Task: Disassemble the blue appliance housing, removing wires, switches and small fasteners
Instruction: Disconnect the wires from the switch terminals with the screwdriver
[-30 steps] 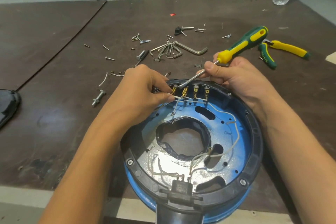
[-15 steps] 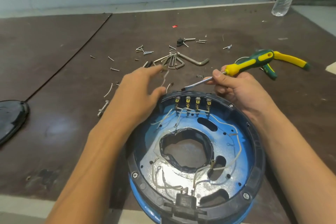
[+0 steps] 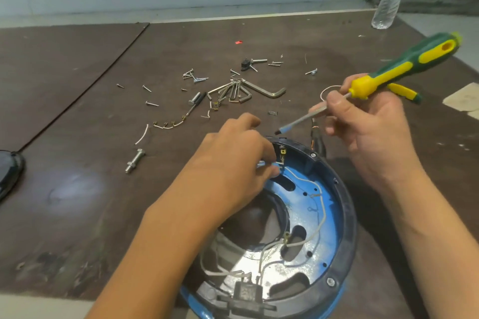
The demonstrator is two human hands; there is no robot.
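On the blue housing (image 3: 346, 215), at its 12 o'clock rim, the left hand (image 3: 233, 166) has come back from the desk (image 3: 77, 189), fingers (image 3: 268, 156) pinching the white wire (image 3: 305, 181) by the terminal (image 3: 282, 156); the right hand (image 3: 370, 132) grips the screwdriver (image 3: 388, 72), tip just above at 1 o'clock
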